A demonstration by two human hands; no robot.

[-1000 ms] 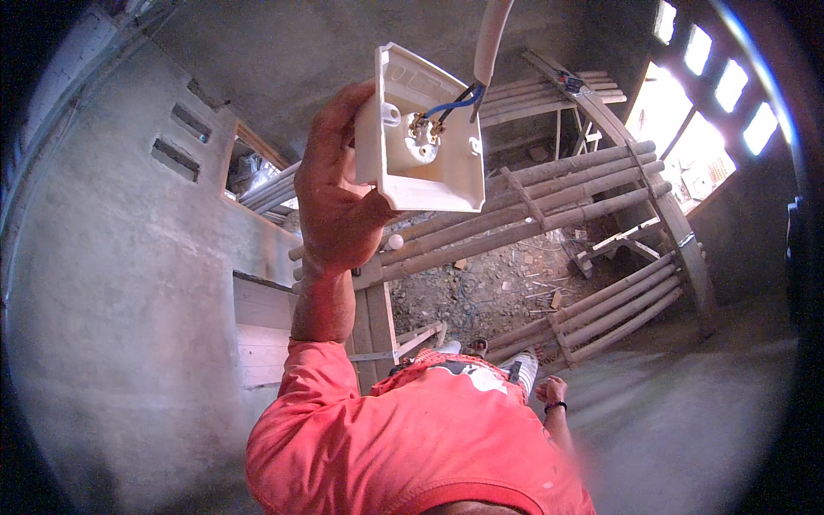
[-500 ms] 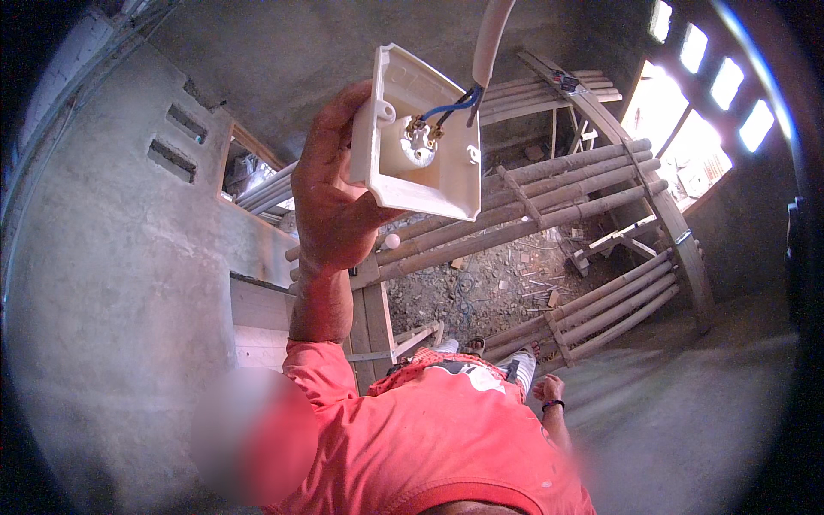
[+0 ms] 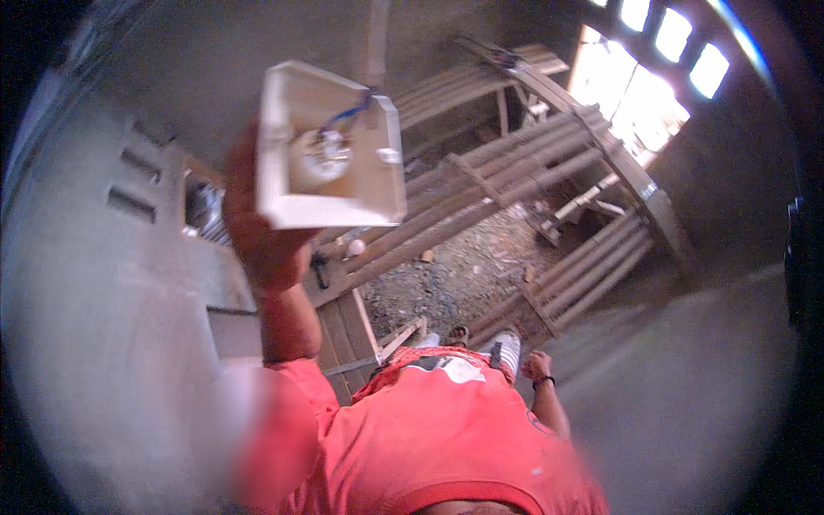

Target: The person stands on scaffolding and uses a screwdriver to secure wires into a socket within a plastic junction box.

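My raised left hand (image 3: pixel 266 245) is closed on the side and underside of a white square lamp holder (image 3: pixel 339 210). Its hollow back faces me, showing the round socket body (image 3: pixel 322 159) and small brass terminals. Blue and dark wires (image 3: pixel 352 112) run from the terminals to a pale cable (image 3: pixel 377 43) hanging from above. Low beside my body, my right hand (image 3: pixel 538 366) has its fingers curled in; whether anything is inside cannot be made out. A dark band (image 3: pixel 547 381) circles that wrist.
Bamboo pole platforms (image 3: pixel 515 180) cross below, with a wooden beam (image 3: pixel 635 176) along them. On the boards near my left arm lie a white light bulb (image 3: pixel 354 248) and a dark tool (image 3: pixel 319 270). Rubble (image 3: pixel 429 287) covers the ground. A bare grey wall (image 3: pixel 94 283) rises at left.
My left hand and the lamp holder have shifted left and slightly down in view, and the lamp holder's back now faces me more squarely. The whole view has turned a little.
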